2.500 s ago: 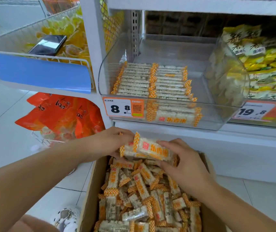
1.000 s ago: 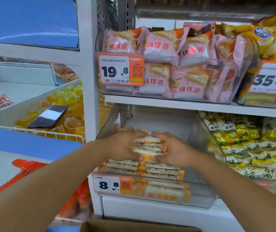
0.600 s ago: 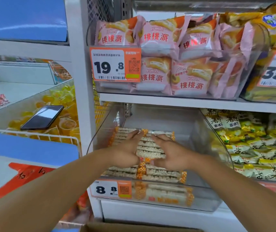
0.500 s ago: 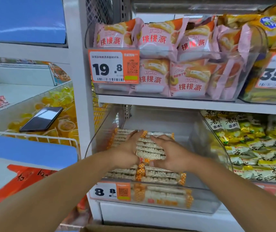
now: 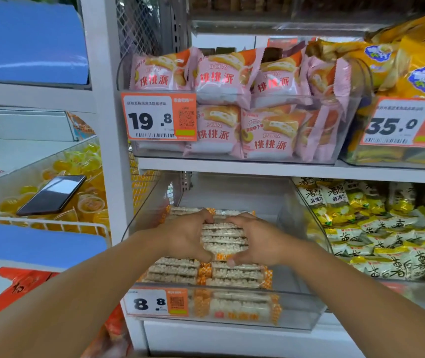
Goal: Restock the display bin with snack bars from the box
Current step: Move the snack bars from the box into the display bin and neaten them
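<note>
Clear plastic forms the display bin on the lower shelf, two rows of snack bars lying across its floor toward the front edge. Above them, left hand and right hand clamp a stack of about five bars between curled fingers. One black phone rests on jelly cups in the left-hand basket.

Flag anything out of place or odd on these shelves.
A dark smartphone lies on the jelly cups in the wire basket at left, not merchandise. The snack bars between both hands sit in neat rows in the display bin.
</note>
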